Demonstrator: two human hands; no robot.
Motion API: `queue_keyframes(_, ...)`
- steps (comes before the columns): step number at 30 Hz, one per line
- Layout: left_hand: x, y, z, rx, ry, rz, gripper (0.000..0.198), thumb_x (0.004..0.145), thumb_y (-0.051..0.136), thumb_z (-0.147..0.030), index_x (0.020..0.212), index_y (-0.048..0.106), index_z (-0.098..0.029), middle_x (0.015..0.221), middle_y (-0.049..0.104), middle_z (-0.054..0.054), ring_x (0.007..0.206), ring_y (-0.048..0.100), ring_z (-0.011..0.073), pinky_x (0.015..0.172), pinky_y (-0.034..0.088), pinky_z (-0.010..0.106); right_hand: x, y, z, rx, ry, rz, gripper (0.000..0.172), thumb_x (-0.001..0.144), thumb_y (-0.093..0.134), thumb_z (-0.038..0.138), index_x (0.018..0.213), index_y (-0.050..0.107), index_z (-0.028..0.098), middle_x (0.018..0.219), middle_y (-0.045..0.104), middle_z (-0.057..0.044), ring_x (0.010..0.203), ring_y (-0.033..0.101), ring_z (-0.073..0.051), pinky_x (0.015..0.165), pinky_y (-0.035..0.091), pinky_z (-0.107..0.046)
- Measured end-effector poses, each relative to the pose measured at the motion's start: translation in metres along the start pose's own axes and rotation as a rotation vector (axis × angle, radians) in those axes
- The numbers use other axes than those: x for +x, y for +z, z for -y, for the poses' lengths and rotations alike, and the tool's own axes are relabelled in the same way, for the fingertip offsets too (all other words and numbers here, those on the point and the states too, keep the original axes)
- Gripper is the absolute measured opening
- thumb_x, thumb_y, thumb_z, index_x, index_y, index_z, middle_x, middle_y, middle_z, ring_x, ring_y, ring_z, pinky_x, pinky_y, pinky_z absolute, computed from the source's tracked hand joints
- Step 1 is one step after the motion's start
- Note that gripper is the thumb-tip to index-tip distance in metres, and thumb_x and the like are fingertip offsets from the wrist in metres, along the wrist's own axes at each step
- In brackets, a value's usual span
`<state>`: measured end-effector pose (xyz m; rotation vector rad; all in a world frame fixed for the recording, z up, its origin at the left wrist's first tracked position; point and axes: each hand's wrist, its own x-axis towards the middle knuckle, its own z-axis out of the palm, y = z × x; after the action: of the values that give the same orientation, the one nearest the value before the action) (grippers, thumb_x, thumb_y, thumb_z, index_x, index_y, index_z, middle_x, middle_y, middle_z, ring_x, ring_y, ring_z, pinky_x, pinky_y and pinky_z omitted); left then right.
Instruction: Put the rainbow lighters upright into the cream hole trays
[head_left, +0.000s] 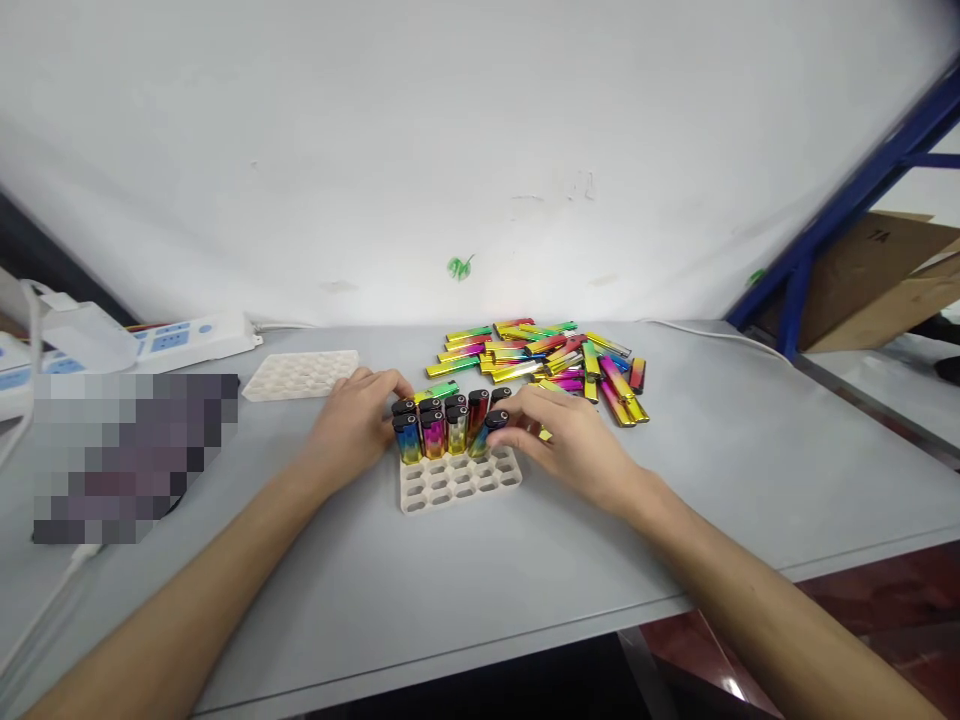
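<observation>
A white honeycomb tray [439, 492] lies near the middle of the table, its front holes bare. Lighters with black tops and shiny colored bodies stand upright in its back rows, among them a blue one [408, 440], a pink one [433, 436] and a silver-gold one [457, 432]. My right hand [574, 440] pinches a blue-yellow lighter [486, 434], slightly tilted, at the right end of the front row. Around the tray's back left corner curls my left hand [358, 415], closed, its fingertips partly hidden by the lighters. A green-yellow lighter [442, 390] shows behind the row.
Loose shiny lighters [555, 355] lie heaped behind the tray. A second white tray [300, 375] rests at the back left. Farther left are a power strip [187, 340], a pixelated object [135, 455] and white cables. A blue metal frame [799, 300] and cardboard boxes [877, 270] stand right.
</observation>
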<state>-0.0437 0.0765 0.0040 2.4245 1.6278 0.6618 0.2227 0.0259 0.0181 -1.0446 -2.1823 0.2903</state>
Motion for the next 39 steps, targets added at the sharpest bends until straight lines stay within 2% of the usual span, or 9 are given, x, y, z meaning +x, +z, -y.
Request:
queue_keyframes(4, -0.001, -0.006, -0.005, -0.122, -0.145, -0.039, 0.019, 0.077, 0.06, -0.028, 0.094, 0.068, -0.023, 0.086, 0.061, 0.003, 0.079, 0.059, 0.0235, 0.071, 0.042, 0.034, 0.0, 0.0, 0.002, -0.006, -0.024, -0.028, 0.017, 0.096, 0.069, 0.034, 0.101, 0.073, 0.019, 0.084, 0.071, -0.003, 0.067, 0.061, -0.014, 0.065, 0.048, -0.028)
queue_keyframes(8, 0.0, -0.009, -0.004, -0.163, -0.251, -0.09, 0.032, 0.085, 0.062, -0.049, 0.101, 0.07, -0.023, 0.089, 0.063, 0.003, 0.072, 0.054, 0.0203, 0.068, 0.04, 0.034, 0.0, 0.001, 0.003, -0.023, -0.017, -0.051, 0.017, 0.095, 0.069, 0.035, 0.101, 0.074, 0.02, 0.085, 0.072, -0.004, 0.066, 0.061, -0.014, 0.064, 0.048, -0.028)
queue_keyframes(13, 0.0, -0.01, -0.005, -0.3, -0.302, -0.149, 0.034, 0.083, 0.068, -0.054, 0.102, 0.069, -0.025, 0.084, 0.064, 0.0, 0.067, 0.053, 0.0176, 0.065, 0.041, 0.032, 0.0, 0.002, 0.003, -0.027, -0.006, -0.056, 0.015, 0.095, 0.069, 0.032, 0.103, 0.075, 0.019, 0.085, 0.074, -0.004, 0.066, 0.062, -0.014, 0.065, 0.048, -0.028)
queue_keyframes(21, -0.004, -0.012, -0.013, -0.67, -0.219, -0.327, 0.03, 0.081, 0.077, -0.049, 0.099, 0.071, -0.025, 0.093, 0.069, 0.001, 0.084, 0.061, 0.0181, 0.073, 0.046, 0.03, 0.0, 0.004, 0.004, -0.022, 0.015, -0.007, 0.016, 0.097, 0.066, 0.03, 0.103, 0.074, 0.018, 0.085, 0.076, -0.003, 0.062, 0.064, -0.013, 0.062, 0.048, -0.026)
queue_keyframes(25, -0.006, -0.014, -0.02, -0.805, -0.184, -0.331, 0.027, 0.082, 0.078, -0.046, 0.098, 0.071, -0.025, 0.098, 0.071, 0.002, 0.089, 0.064, 0.0178, 0.075, 0.048, 0.029, -0.001, 0.008, -0.001, -0.145, 0.014, -0.087, 0.015, 0.094, 0.071, 0.034, 0.095, 0.074, 0.019, 0.072, 0.072, 0.0, 0.056, 0.06, -0.012, 0.055, 0.041, -0.026)
queue_keyframes(29, -0.01, -0.015, -0.03, -0.772, -0.182, -0.308, 0.026, 0.081, 0.079, -0.044, 0.095, 0.071, -0.024, 0.092, 0.07, 0.001, 0.083, 0.063, 0.0166, 0.071, 0.048, 0.029, 0.0, 0.01, -0.001, -0.164, 0.014, -0.254, 0.035, 0.092, 0.073, 0.04, 0.066, 0.061, 0.02, 0.054, 0.059, 0.004, 0.048, 0.049, -0.011, 0.048, 0.032, -0.027)
queue_keyframes(32, -0.013, -0.014, -0.037, -0.745, -0.091, -0.322, 0.022, 0.081, 0.08, -0.04, 0.093, 0.071, -0.024, 0.096, 0.07, 0.001, 0.083, 0.062, 0.0163, 0.075, 0.049, 0.031, 0.004, 0.007, 0.005, -0.074, 0.054, -0.368, 0.032, 0.096, 0.066, 0.043, 0.073, 0.062, 0.021, 0.067, 0.064, 0.001, 0.063, 0.054, -0.014, 0.061, 0.041, -0.029)
queue_keyframes(35, -0.016, -0.011, -0.044, -0.724, 0.051, -0.325, 0.016, 0.083, 0.077, -0.034, 0.094, 0.07, -0.026, 0.1, 0.071, 0.001, 0.088, 0.062, 0.0171, 0.081, 0.05, 0.034, 0.012, 0.006, 0.01, 0.009, 0.116, -0.382, 0.026, 0.098, 0.06, 0.046, 0.088, 0.066, 0.023, 0.088, 0.067, -0.004, 0.088, 0.057, -0.02, 0.079, 0.045, -0.036)
queue_keyframes(39, -0.021, -0.008, -0.054, -0.591, 0.17, -0.33, 0.011, 0.086, 0.075, -0.028, 0.092, 0.066, -0.025, 0.095, 0.071, -0.001, 0.09, 0.064, 0.0182, 0.081, 0.051, 0.035, 0.016, 0.008, 0.011, 0.244, 0.184, -0.355, 0.027, 0.094, 0.063, 0.044, 0.077, 0.059, 0.023, 0.086, 0.061, -0.003, 0.087, 0.056, -0.02, 0.076, 0.045, -0.036)
